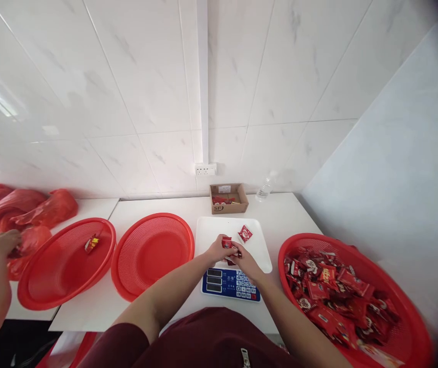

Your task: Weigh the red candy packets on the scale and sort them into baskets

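Over the white tray of a scale [257, 255], my left hand [219, 250] and my right hand [243, 259] meet with their fingers pinched round a small red packet [227, 243]. Another red packet [244, 233] lies loose on the tray just beyond them. The scale's blue keypad and display [230, 284] face me, under my wrists. At my right stands a red basket [407, 335] heaped with several red packets [330, 291].
An empty red basket [152, 253] sits left of the scale; a second red basket [63, 263] farther left holds one packet [92, 243]. Another person's hand [2, 244] reaches toward red bags [19, 209] at far left. A cardboard box [228, 198] and a bottle [264, 189] stand by the wall.
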`<state>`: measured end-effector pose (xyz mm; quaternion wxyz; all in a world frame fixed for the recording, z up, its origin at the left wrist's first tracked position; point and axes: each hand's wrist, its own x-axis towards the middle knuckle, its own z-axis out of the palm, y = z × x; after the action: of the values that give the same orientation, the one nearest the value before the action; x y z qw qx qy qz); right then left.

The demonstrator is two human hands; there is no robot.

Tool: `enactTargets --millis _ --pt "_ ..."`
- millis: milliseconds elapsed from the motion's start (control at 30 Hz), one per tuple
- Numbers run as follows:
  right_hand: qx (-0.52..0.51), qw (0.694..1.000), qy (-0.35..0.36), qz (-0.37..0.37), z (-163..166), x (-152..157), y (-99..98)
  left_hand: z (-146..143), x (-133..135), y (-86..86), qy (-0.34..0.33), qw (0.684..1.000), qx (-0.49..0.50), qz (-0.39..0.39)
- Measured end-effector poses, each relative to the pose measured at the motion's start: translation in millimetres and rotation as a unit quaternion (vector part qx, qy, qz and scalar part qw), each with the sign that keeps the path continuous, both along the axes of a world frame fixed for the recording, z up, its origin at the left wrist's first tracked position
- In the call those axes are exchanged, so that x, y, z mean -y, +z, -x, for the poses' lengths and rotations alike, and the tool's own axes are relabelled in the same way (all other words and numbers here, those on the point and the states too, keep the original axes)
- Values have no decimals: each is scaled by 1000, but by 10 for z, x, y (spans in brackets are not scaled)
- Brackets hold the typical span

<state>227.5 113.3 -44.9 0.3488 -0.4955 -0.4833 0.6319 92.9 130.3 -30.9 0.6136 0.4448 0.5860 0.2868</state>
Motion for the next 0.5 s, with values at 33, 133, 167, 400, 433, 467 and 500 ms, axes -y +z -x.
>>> enactTargets --millis 33,133,167,400,433,467,500 --pt "-3 1000 2 1 14 9 27 -2 14 0 12 1000 10 0" --pt "6 1000 2 -16 58 21 112 5 44 18 44 998 37 1" --pt "11 1000 2 -23 76 20 140 15 55 34 54 997 47 1" --pt "6 997 57 -49 344 60 323 344 301 263 123 988 93 -6" --pt "2 995 73 -61 409 86 354 438 367 295 142 984 109 -5" --pt "-3 993 92 -73 479 116 389 540 438 324 159 979 126 -3" --pt "-8 990 112 -82 554 151 424 649 509 350 177 974 140 -3"
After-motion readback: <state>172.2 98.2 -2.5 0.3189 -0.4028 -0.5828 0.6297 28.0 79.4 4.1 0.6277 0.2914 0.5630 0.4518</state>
